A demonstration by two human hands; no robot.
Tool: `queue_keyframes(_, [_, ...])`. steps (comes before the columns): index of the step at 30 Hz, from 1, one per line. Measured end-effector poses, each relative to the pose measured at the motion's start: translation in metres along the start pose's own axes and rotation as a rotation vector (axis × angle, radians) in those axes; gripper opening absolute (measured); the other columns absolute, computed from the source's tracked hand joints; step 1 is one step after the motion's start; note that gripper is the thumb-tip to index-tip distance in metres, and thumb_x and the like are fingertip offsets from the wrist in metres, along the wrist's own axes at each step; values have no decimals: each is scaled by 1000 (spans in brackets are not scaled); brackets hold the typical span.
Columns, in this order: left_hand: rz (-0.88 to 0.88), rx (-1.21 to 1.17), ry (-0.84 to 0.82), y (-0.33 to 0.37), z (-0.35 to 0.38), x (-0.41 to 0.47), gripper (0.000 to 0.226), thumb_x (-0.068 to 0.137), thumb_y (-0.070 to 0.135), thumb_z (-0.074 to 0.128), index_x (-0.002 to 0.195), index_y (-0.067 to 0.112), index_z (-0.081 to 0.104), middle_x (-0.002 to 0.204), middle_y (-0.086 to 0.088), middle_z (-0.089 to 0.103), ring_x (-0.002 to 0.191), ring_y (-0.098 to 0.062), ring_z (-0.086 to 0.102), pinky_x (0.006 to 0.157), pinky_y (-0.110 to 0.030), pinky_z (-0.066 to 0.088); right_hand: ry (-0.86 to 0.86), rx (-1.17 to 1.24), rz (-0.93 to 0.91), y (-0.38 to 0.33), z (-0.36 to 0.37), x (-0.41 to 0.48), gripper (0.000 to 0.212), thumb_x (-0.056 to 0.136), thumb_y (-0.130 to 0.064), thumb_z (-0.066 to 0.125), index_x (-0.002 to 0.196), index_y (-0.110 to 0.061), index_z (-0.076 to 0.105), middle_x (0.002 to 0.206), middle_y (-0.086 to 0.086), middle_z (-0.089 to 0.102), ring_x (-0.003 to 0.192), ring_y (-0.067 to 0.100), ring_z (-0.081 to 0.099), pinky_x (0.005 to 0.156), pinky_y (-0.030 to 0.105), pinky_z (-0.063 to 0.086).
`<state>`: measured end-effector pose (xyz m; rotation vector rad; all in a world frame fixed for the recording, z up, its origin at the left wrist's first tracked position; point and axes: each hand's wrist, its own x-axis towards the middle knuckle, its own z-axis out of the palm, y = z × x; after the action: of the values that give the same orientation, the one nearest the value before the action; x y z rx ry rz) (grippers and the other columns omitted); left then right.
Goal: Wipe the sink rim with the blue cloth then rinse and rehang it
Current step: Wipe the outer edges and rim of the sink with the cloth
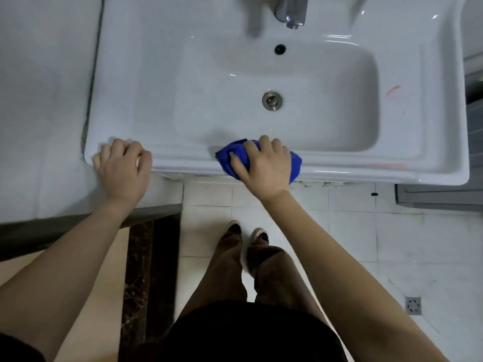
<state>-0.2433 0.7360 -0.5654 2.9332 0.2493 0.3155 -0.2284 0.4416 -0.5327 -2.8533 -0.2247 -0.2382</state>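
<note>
A white ceramic sink (366,165) fills the upper half of the view. The bunched blue cloth (230,158) lies on the middle of the sink's front rim. My right hand (264,165) presses down on the cloth, fingers curled over it. At the sink's front left corner my left hand (122,165) rests on the rim, fingers bent over the edge, holding no object. Red streaks (392,90) mark the right rim, and a fainter red smear (386,165) shows on the front rim to the right of the cloth.
A chrome faucet (291,10) stands at the back centre, above the overflow hole (280,49) and the metal drain (272,100). White tiled surface (39,100) adjoins the sink's left side. Below are tiled floor, my legs and shoes (248,231), and a floor drain (413,305).
</note>
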Motion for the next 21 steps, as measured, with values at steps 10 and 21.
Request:
queue_keyframes(10, [26,35,65,2,1,0,14,90,21,51,81,13,60,90,-11,56,86,-31,43,76,-38,26,-9,-217,386,152,-51,-21,45,91,-43,48,79,-6,69,73,15,59,65,30,45,59,36,32])
queue_keyframes(21, [-18,-17,-43,8,-10,1,27,91,28,46,82,9,63,98,-16,58,95,-35,48,82,-42,29,-190,19,-28,-4,-7,14,44,92,-50,50,79,-12,66,78,11,62,70,33,56,57,36,34])
